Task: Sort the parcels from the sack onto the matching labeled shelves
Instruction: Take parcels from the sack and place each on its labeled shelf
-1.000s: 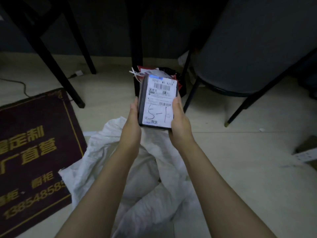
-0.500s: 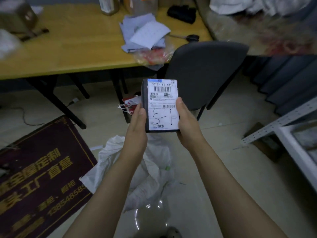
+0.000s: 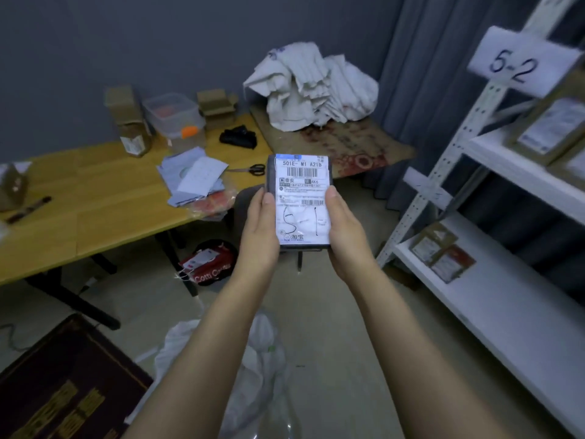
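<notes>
A small dark parcel [image 3: 300,198] with a white shipping label, hand-marked "5-1", is held up at chest height in front of me. My left hand [image 3: 258,236] grips its left edge and my right hand [image 3: 346,239] grips its right edge, thumbs on the label. The white sack [image 3: 253,359] lies crumpled on the floor below my forearms. A white metal shelf rack [image 3: 493,296] stands at the right, with a paper tag reading "5-2" [image 3: 519,61] on its post and several brown parcels [image 3: 440,251] on its boards.
A wooden desk [image 3: 104,210] at the left carries boxes, papers and scissors [image 3: 253,169]. A heap of white sacks [image 3: 313,87] sits on a patterned board behind. A bin with red packaging [image 3: 212,264] stands under the desk. A dark mat [image 3: 63,391] lies bottom left.
The view has swung up and to the right, from the floor and desk to the shelf rack. Both hands keep the same hold on the parcel.
</notes>
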